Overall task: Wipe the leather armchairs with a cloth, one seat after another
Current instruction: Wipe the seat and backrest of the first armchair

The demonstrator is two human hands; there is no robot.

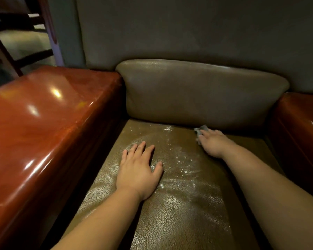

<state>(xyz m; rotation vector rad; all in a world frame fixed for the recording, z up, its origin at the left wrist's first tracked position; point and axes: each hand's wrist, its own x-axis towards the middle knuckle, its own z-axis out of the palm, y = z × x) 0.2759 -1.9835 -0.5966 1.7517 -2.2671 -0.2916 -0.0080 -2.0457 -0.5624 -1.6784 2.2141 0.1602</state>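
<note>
An olive-brown leather armchair seat (179, 210) fills the lower middle, with white foamy streaks and specks across it. My left hand (138, 170) lies flat on the seat, fingers straight and spread. My right hand (212, 142) is at the back of the seat, where it meets the back cushion (202, 92), and presses a small grey cloth (201, 129) onto the leather. Most of the cloth is hidden under the fingers.
Glossy red-brown wooden armrests flank the seat, a broad one on the left (43, 123) and another on the right (302, 120). A grey padded backrest (197, 27) rises behind. A dark wooden chair frame (11, 56) stands at the far left.
</note>
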